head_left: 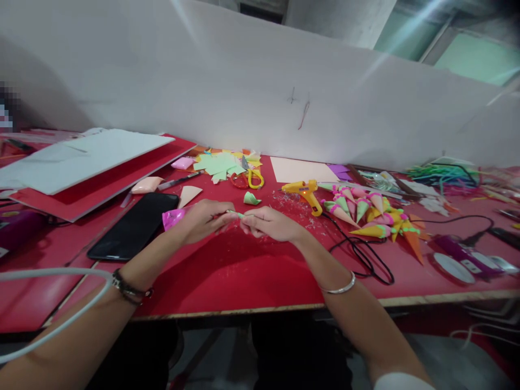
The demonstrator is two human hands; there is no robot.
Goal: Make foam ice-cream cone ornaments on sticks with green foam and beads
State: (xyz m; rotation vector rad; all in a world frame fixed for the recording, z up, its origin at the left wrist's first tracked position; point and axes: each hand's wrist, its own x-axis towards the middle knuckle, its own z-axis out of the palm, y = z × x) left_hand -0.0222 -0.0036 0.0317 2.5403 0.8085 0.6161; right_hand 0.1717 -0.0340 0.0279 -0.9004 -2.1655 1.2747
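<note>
My left hand (205, 221) and my right hand (270, 223) meet over the red table, fingertips pinched together. Between them shows a thin light-green strip (240, 215), mostly hidden by the fingers; whether it is paper I cannot tell. Just beyond the fingers lies a curled green paper piece (252, 199). A bright pink packet (173, 219) lies beside my left wrist. Further right, a yellow glue gun (305, 193) rests on its side, with a pile of coloured paper cones (361, 206) edged in pink and green next to it.
A black phone (136, 225) lies left of my left hand. Behind are cut green papers (219, 164), yellow-handled scissors (255, 179) and a cream sheet (303, 170). White and red boards (89, 157) stack at left. A black cord (365, 260) loops at right. A white wall (203, 97) closes the back.
</note>
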